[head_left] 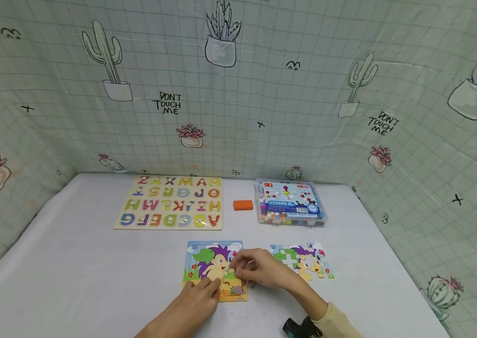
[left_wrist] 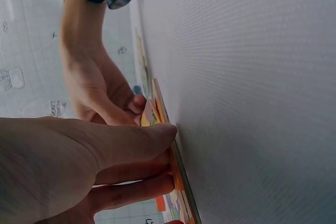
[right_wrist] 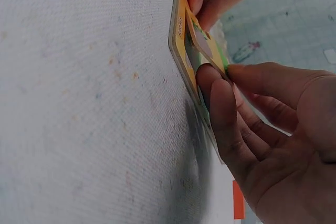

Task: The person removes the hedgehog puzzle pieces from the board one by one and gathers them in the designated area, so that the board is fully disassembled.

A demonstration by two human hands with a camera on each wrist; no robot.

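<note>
A hedgehog jigsaw board [head_left: 192, 249] with a blue and orange frame lies at the front middle of the table. Over its lower right part a yellow-green puzzle piece [right_wrist: 203, 44] is tilted, one edge raised off the board. My right hand [head_left: 263, 267] pinches that raised edge between thumb and fingers, best seen in the right wrist view. From the other side my left hand [head_left: 198, 300] presses its fairly straight fingertips down on the board's lower part, close to the piece. Its thumb [left_wrist: 157, 135] lies by the board's near edge in the left wrist view.
Right of the board lie several hedgehog puzzle pieces [head_left: 303, 263], loosely fitted together. Farther back are a wooden alphabet board [head_left: 147, 225], an orange block [head_left: 243, 205] and a clear plastic box [head_left: 291, 204] with a blue label. A patterned cloth [head_left: 238, 155] hangs behind the table.
</note>
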